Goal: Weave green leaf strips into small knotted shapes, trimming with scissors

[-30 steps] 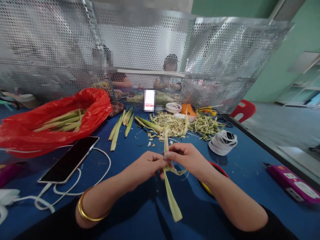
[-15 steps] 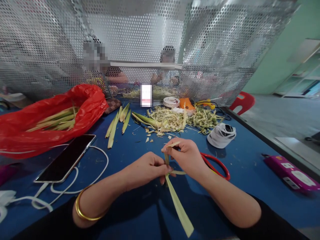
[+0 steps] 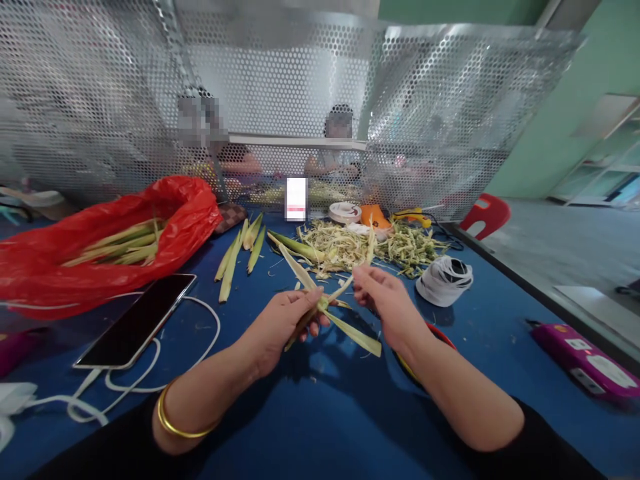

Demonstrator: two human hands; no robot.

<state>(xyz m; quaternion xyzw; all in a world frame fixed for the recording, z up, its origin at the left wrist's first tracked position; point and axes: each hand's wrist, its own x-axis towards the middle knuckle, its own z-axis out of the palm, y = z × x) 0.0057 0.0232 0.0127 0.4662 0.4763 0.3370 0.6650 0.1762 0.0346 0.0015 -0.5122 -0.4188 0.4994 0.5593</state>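
Over the front middle of the blue table, my left hand [image 3: 287, 320] pinches the small knotted centre of some pale green leaf strips [image 3: 356, 333] between thumb and fingers. One strip sticks up to the far left and a broad one angles down to the right. Another strip runs from the centre to my right hand [image 3: 387, 297], whose thumb and forefinger are closed on its end. The back of the knot is hidden by my left fingers. Partly behind my right forearm lies a red loop-shaped handle [image 3: 443, 335].
A red plastic bag [image 3: 190, 207] holding long leaves and a phone [image 3: 137, 320] with a white cable lie to the left. Leaf scraps [image 3: 345, 247] and several loose leaves are farther back. A white roll [image 3: 443, 283] and purple box [image 3: 583, 357] sit right. A perforated screen [image 3: 280, 80] stands behind.
My right hand has moved right and away from the left, drawing a strip out taut. My left hand has turned the knotted piece, so its strips now spread to different sides. The view tilted slightly.
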